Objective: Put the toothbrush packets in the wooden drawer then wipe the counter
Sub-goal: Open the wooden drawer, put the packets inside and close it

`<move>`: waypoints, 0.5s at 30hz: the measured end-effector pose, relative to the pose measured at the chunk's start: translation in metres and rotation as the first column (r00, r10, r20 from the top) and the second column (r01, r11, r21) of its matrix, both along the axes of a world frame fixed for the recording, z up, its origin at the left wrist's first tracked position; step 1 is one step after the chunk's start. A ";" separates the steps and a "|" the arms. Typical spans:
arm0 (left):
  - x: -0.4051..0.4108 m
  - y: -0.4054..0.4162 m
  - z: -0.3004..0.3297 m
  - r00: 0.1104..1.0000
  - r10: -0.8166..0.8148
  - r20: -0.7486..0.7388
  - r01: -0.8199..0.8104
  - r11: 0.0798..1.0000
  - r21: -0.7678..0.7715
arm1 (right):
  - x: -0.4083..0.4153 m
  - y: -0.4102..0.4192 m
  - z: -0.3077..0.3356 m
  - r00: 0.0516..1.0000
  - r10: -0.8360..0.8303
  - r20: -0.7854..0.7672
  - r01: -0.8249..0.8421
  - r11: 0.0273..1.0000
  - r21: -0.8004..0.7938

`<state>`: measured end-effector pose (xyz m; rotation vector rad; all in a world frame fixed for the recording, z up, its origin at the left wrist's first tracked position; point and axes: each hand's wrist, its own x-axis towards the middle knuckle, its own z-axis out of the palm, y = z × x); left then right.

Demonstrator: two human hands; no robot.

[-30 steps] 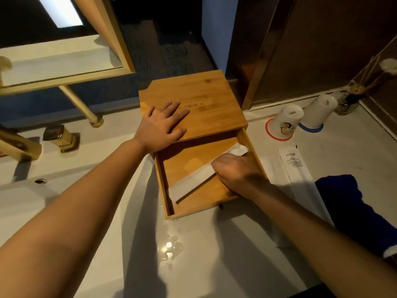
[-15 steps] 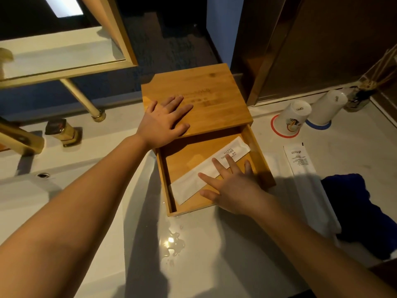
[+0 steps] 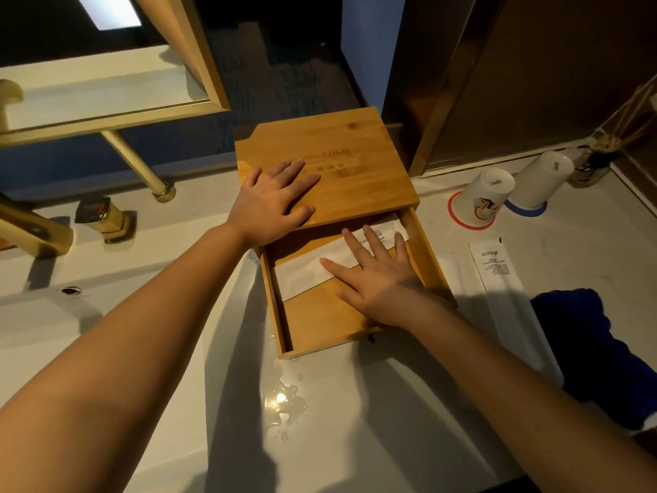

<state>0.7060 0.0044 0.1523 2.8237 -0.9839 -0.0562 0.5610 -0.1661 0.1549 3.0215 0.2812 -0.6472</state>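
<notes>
Left hand (image 3: 273,204): flat on the lid of the wooden box (image 3: 327,172), fingers straight and spread, palm down near the lid's front edge.
Right hand (image 3: 377,279): fingers straight and fanned wide, lying over the open drawer (image 3: 320,325); the fingertips rest on the packet inside, nothing is gripped.
Packet in drawer (image 3: 305,275): a long white toothbrush packet lying slantwise on the drawer floor, partly under the right hand's fingers, its far end tucked under the lid (print on it too small to read).
Second packet (image 3: 497,275): white, lying on the worktop (image 3: 355,421) to the right of the right hand, just outside the drawer's side wall.
Blue cloth (image 3: 597,354): bunched on the worktop beyond the second packet, beside the right forearm.
Water (image 3: 284,400): a small puddle on the worktop just in front of the drawer, between the two forearms.
Cups (image 3: 487,193): two white ones upside down, past the right hand.
</notes>
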 end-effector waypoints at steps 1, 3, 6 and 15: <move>0.000 0.000 0.000 1.000 -0.002 0.004 0.002 1.000 0.000 | -0.001 -0.006 0.000 0.999 0.033 -0.025 -0.033 0.999 0.007; 0.000 0.000 -0.001 1.000 -0.004 0.012 0.004 1.000 0.000 | -0.003 -0.011 -0.003 0.996 0.049 -0.076 -0.050 0.999 -0.007; 0.001 0.001 -0.001 1.000 -0.003 0.011 0.003 1.000 -0.001 | 0.005 -0.002 -0.008 0.995 -0.008 -0.095 0.006 1.000 -0.024; 0.002 0.002 -0.003 1.000 -0.014 0.021 0.014 1.000 -0.007 | 0.029 0.010 -0.017 0.991 -0.129 -0.036 0.130 0.991 0.042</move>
